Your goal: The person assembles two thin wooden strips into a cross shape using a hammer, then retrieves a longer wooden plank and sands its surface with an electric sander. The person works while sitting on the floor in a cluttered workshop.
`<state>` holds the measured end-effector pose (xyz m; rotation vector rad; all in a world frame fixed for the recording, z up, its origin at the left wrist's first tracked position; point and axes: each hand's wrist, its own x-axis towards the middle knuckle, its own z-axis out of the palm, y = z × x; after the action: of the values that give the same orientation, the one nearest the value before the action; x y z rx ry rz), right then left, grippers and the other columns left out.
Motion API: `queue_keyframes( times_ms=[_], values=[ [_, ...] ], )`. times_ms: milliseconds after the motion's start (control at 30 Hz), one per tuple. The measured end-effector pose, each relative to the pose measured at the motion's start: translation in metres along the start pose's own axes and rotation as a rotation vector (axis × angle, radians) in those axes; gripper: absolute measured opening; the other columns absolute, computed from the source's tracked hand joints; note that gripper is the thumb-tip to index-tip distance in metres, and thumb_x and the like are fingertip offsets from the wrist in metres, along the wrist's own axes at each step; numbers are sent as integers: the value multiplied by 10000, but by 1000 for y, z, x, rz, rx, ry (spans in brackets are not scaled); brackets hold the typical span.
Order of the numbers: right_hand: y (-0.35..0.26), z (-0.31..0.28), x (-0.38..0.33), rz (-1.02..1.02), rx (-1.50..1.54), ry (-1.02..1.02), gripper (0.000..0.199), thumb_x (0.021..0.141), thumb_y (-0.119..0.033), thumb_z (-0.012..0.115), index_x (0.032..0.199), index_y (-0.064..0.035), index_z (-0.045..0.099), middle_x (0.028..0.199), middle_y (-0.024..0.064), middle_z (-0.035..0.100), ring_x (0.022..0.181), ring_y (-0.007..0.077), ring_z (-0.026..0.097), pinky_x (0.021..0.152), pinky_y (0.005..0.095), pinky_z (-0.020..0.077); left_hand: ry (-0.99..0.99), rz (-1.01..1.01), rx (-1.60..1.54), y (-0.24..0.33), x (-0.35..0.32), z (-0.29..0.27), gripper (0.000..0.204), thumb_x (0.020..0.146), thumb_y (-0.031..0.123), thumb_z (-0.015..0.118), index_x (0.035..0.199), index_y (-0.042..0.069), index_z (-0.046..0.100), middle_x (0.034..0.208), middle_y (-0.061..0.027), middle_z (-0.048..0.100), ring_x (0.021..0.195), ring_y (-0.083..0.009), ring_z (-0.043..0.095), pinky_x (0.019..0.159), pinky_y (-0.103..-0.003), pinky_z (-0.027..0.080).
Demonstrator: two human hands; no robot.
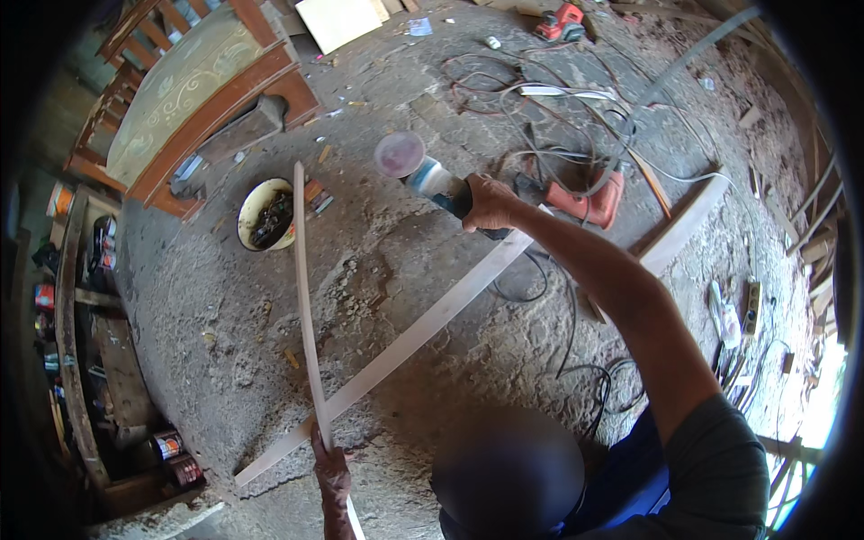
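My right hand [490,202] is wrapped round the dark body of an angle grinder [441,187], fitted with a round, pinkish sanding disc [400,155]. The disc is held to the right of a thin wooden strip [307,297], apart from it. Near the strip's lower end, my left hand [331,472] grips it; the strip points away from me. Beneath it, a wider pale board [432,319] runs diagonally from lower left up toward the grinder, and the strip crosses over it near my left hand.
An enamel basin [243,216] with dark contents stands left of the strip. Beyond it is a padded wooden bed or seat frame [292,85]. Tangled cables [531,94], a red power tool [603,200] and another board [688,220] lie at right. A dark, blurred rounded shape [508,472] fills the lower middle.
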<state>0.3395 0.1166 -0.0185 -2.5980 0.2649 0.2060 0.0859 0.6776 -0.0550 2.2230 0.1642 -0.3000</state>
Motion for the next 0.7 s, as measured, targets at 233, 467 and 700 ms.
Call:
queue_keyframes(
  times_ms=[233, 467, 700],
  values=[
    [22, -51, -76, -250, -472, 162, 907, 673, -150, 776, 1489, -57, 390, 1389, 203, 501, 1305, 421, 534, 1026, 470, 503, 80, -28, -9, -55, 13, -23, 600, 1000, 84, 517, 1586, 112, 389, 1081, -221, 727, 773, -314, 741, 661, -437, 592],
    [62, -64, -169, -173, -110, 156, 932, 643, -212, 788, 1480, -53, 412, 1308, 192, 550, 1269, 370, 555, 1053, 462, 497, 57, -8, 268, -12, -10, -42, 479, 1010, 52, 529, 1487, 36, 494, 1142, -199, 722, 1046, -322, 714, 926, -400, 545],
    [103, -65, -281, -214, 504, 120, 905, 600, -220, 875, 1387, -11, 481, 1159, 169, 622, 1113, 310, 623, 979, 433, 501, 77, 347, 240, -9, -43, 7, 434, 1078, 93, 509, 1494, -21, 463, 1375, -191, 620, 1267, -264, 598, 1106, -350, 422]
  ],
)
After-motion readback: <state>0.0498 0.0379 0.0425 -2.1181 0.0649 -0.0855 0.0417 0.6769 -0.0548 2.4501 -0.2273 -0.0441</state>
